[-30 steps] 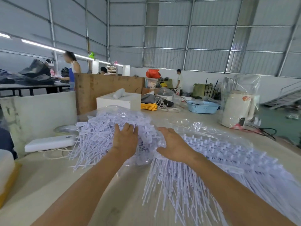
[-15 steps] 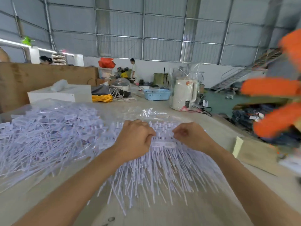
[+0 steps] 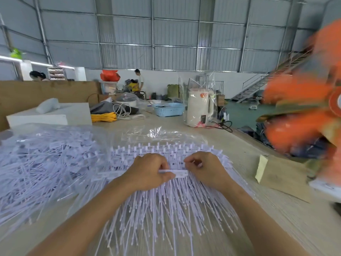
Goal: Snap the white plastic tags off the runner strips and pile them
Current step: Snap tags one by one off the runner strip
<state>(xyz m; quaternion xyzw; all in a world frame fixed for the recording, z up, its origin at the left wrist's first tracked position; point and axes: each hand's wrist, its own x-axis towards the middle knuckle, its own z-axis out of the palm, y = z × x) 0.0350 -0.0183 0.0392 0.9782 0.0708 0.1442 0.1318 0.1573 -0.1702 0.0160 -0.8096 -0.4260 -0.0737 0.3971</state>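
1. Two hands are working at the centre of the frame: the left hand [image 3: 149,169] and the right hand [image 3: 204,169] are both curling their fingers around one white runner strip [image 3: 178,172], pinching it between them, knuckles nearly touching.
2. That strip is lying across the top of a fanned bundle of tags [image 3: 166,206], whose thin white stems are spreading toward the bottom of the frame; the stems are too many and too fine to count.
3. A second heap, the loose pile of tags [image 3: 42,157], is sitting at the left of the frame, partly under clear plastic wrap [image 3: 155,133] that is also reaching behind the fanned bundle.
4. Everything is resting on a pale counter [image 3: 276,218].
5. Further back on the counter, toward the upper middle, I am seeing one white kettle [image 3: 200,108] in a clear bag, one light blue basket [image 3: 168,109], one coil of yellow cord [image 3: 103,117] and one white box [image 3: 49,115] at the left.
6. At the right of the frame a brown cardboard piece [image 3: 282,180] is lying flat, and blurred orange shapes [image 3: 299,111] are blocking the view at that edge.
7. Two people [image 3: 139,78] are standing or sitting far back by the wall.
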